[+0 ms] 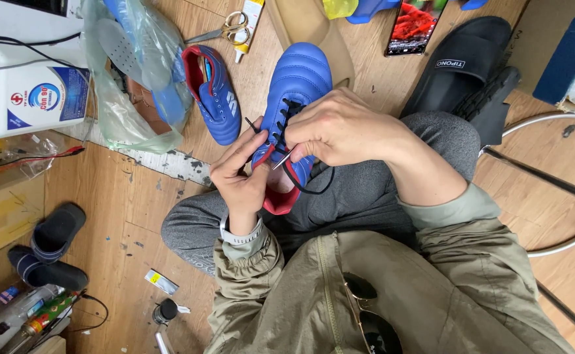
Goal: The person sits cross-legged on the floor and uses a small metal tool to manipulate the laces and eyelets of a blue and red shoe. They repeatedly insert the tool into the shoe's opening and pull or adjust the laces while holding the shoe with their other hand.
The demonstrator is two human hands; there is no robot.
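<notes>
A blue sports shoe (296,75) with a red lining rests on my lap, toe pointing away from me. My left hand (240,176) grips its left side near the opening. My right hand (340,128) pinches the black lace (298,181) over the eyelets; a loop of lace hangs down past the heel. The matching second blue shoe (214,95) lies on the wooden floor to the left, apart from both hands.
Scissors (225,29) and a glue tube (248,26) lie beyond the shoes. A plastic bag (136,72) with insoles sits left, next to a white bottle (28,98). Black slide sandals (464,62) and a phone (413,26) are at right; dark slippers (54,229) at lower left.
</notes>
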